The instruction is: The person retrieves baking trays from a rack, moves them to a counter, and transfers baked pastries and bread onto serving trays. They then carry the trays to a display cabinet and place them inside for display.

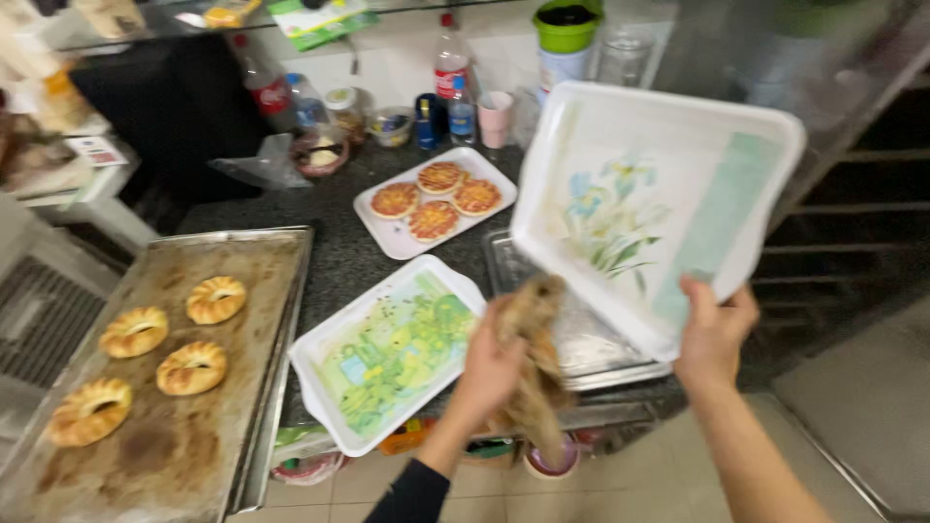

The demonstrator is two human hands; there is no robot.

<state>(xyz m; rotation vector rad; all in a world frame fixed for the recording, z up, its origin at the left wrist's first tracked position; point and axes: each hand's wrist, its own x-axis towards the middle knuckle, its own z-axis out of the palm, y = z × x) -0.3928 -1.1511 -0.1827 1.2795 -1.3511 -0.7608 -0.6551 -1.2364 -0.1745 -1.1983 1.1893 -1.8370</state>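
My right hand grips the near edge of a white tray printed with blue flowers, holding it tilted up over the counter. My left hand is closed on a crumpled brown cloth that touches the lower left rim of that tray. Under the raised tray lies a shiny metal tray. To the left of my left hand a white tray with a green picture rests flat on the dark counter.
A white tray with several small round pizzas sits further back. A large stained baking sheet at left holds several ring-shaped pastries. Bottles, jars and cups line the back wall. Tiled floor lies below the counter edge.
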